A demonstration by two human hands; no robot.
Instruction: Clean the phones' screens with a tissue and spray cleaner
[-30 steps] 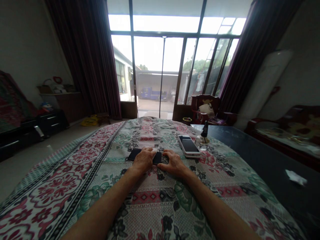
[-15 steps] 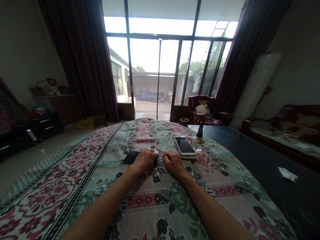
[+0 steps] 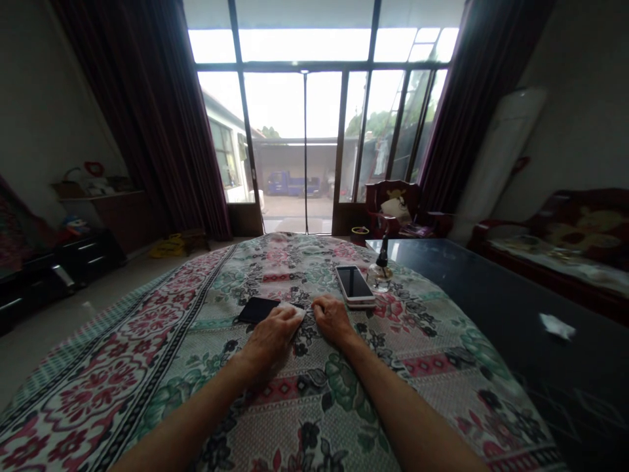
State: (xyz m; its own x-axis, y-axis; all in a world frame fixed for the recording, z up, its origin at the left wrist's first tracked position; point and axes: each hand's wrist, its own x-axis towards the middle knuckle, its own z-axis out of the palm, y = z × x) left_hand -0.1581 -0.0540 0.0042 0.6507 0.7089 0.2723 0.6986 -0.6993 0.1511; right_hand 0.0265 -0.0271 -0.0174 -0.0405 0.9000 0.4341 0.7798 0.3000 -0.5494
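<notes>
My left hand is closed on a white tissue, pressing it against a dark flat rectangular object, perhaps a phone or a small case. Much of that object is covered by the hand and tissue. My right hand rests just right of it, fingers curled toward the tissue; whatever they pinch, if anything, is hidden. Beyond the right hand lies a white-framed phone with a dark screen. Next to that phone stands a clear glass bottle with a black spray top.
A floral cloth covers the table under my hands. To the right is a dark glossy tabletop with a crumpled white tissue on it. A wooden chair and glass doors are farther off.
My left hand has drawn back slightly toward me with the tissue, uncovering more of the dark object. The right hand stays close by, curled. The whole view has shifted a little.
</notes>
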